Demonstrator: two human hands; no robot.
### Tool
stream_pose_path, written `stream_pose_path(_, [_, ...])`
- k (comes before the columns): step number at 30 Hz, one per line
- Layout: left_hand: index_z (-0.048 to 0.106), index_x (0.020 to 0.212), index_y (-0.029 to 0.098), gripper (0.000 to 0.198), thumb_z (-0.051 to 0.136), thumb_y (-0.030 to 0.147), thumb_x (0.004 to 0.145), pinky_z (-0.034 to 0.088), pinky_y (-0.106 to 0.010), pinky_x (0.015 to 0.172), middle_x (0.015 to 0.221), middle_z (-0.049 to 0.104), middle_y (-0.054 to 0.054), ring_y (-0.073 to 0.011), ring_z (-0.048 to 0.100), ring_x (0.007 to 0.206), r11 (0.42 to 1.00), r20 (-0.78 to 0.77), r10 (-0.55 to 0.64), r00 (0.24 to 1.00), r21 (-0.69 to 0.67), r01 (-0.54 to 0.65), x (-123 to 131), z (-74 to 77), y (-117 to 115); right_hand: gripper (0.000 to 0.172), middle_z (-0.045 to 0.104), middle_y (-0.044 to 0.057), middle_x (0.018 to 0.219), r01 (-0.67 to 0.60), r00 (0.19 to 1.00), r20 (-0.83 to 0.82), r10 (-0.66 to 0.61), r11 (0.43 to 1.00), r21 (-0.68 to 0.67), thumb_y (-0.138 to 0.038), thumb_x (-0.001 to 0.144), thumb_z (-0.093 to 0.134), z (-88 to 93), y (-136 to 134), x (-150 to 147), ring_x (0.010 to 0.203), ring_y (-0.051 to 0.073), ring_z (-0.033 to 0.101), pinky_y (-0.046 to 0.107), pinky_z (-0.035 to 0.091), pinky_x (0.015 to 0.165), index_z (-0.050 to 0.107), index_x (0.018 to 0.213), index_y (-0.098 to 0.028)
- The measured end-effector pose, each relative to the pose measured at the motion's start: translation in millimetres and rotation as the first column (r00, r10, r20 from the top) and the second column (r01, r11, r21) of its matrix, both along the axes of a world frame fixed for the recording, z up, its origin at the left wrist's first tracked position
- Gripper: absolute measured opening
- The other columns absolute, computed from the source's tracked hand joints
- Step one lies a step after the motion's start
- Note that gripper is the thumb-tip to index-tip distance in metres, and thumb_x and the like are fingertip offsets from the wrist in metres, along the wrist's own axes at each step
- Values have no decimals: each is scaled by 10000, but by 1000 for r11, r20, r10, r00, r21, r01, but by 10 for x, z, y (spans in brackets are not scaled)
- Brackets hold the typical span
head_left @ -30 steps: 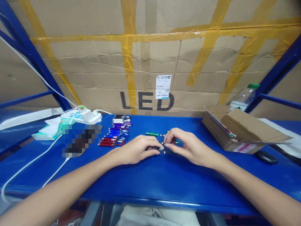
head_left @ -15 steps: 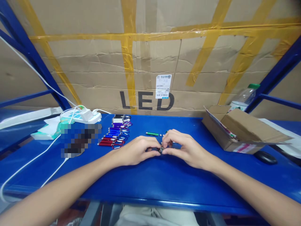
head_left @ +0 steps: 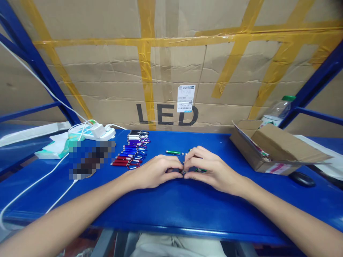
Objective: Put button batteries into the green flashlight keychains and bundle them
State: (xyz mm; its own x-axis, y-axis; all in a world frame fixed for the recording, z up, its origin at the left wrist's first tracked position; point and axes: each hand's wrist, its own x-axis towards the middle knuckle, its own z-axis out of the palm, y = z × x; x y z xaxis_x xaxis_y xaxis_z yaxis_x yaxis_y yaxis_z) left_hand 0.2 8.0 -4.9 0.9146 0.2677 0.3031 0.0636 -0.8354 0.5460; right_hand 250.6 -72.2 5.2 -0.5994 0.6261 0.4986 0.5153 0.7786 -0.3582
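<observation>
My left hand (head_left: 162, 171) and my right hand (head_left: 209, 169) meet fingertip to fingertip over the middle of the blue table. Between their pinched fingers is a small dark metallic piece (head_left: 183, 172), mostly covered by the fingers. Just beyond them lies a green flashlight tube (head_left: 173, 152), with small silver button cells (head_left: 182, 154) beside its right end. Part of a green carabiner clip (head_left: 200, 170) shows under my right hand. Left of my left hand, several mini flashlights with carabiners (head_left: 131, 153) form a column in red, blue, purple, silver and black.
An open cardboard box (head_left: 252, 150) stands on the right, with a black computer mouse (head_left: 302, 179) before it and a bottle (head_left: 280, 109) behind. A white power strip (head_left: 107, 133) and cables occupy the left. A large LED carton (head_left: 112, 78) walls off the back.
My right fingers have closed in further against the left fingertips, covering more of the small piece. The green clip under my right hand shows more now.
</observation>
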Motion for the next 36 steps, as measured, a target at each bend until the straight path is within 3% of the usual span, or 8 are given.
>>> stream_pose_path(8, [761,1098,159,138,658,249,1078,502,-265,871,1068,752,-71,-186,704,957,1000,16,-3,1000,-28,3,8,-23,20,95,673,90,1139,-29,999,40,25,995,99,-264,1096,648,-16,10,16,1053,230,603,369,507,908,733,1082,-223])
stream_pose_path(13, [776,1166,179,164,673,268,1076,521,-265,938,1157,782,-76,-191,734,1037,999,40,-4,999,-48,5,-3,-26,36,73,664,78,1090,61,998,-26,-60,996,59,-241,1114,600,16,6,34,1021,221,597,351,495,900,661,1145,-214])
stream_pose_path(17, [779,1202,178,190,671,271,1076,531,-295,984,1185,789,-89,-210,743,1076,999,22,14,1000,-44,-13,-10,-19,39,126,655,69,1010,89,977,189,-96,995,42,-268,1125,568,23,50,104,943,239,557,371,459,847,680,1108,-214])
stream_pose_path(21, [779,1196,172,184,676,260,1071,537,-293,931,1163,792,-93,-211,747,1027,999,0,35,999,-7,-35,-18,0,44,120,678,71,1055,81,944,325,-52,994,-74,-327,1101,635,-52,113,145,1013,267,577,422,453,935,697,1096,-225])
stream_pose_path(26, [779,1191,175,180,677,259,1070,530,-283,912,1161,799,-90,-209,750,1007,999,-7,39,999,19,-39,-17,16,56,107,710,65,1117,40,947,321,12,987,-156,-256,1118,594,-122,142,125,1081,261,612,480,402,1088,697,1114,-225])
stream_pose_path(33, [778,1214,171,199,713,261,1049,502,-253,834,1090,813,-65,-182,730,906,997,-9,82,997,15,-82,-16,-3,61,148,675,67,1039,69,954,298,-22,987,-148,-284,1142,530,-81,119,146,985,251,559,401,443,905,631,1055,-221])
stream_pose_path(36, [779,1195,170,197,734,277,1037,472,-238,758,979,801,-39,-158,687,797,993,-23,113,993,19,-113,-16,-21,54,184,659,67,1039,112,975,204,-86,987,-119,-314,1159,492,-43,109,139,960,239,561,363,451,851,625,1064,-229])
